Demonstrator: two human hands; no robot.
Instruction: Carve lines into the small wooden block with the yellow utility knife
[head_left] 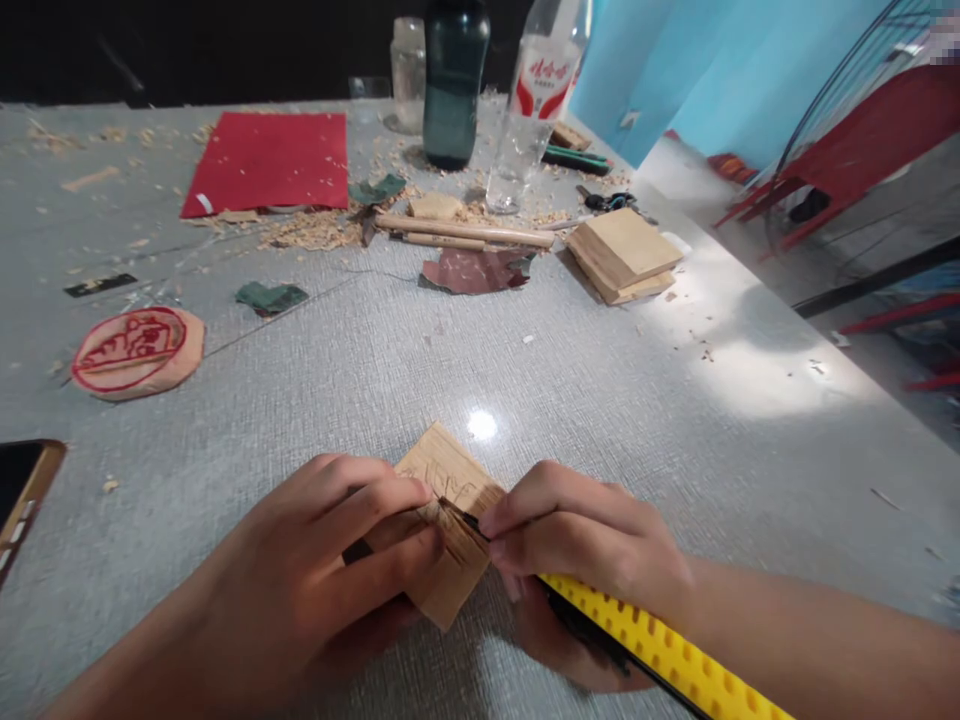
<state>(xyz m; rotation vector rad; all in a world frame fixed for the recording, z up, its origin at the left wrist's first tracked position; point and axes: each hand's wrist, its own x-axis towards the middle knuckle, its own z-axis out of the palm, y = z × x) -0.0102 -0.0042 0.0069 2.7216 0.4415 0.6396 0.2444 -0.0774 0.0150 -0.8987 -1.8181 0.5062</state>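
My left hand (341, 550) grips a small square wooden block (450, 592) from its left side, just above the table at the front. Pencil-like lines and several cut grooves mark the block's upper face. My right hand (589, 545) is closed around a utility knife with a yellow, dimpled handle (667, 645). Its dark front end meets the block near my left fingertips; how deep the blade sits cannot be made out. The left thumb and index finger lie close beside the cut spot.
Left on the grey table (360, 370) are a phone (30, 495) and a carved disc with red lines (139, 350). Farther back are red paper (270, 160), wood shavings (311, 230), stacked wooden blocks (626, 250), a wooden stick (480, 232), a dark bottle (454, 90) and a clear bottle (536, 110).
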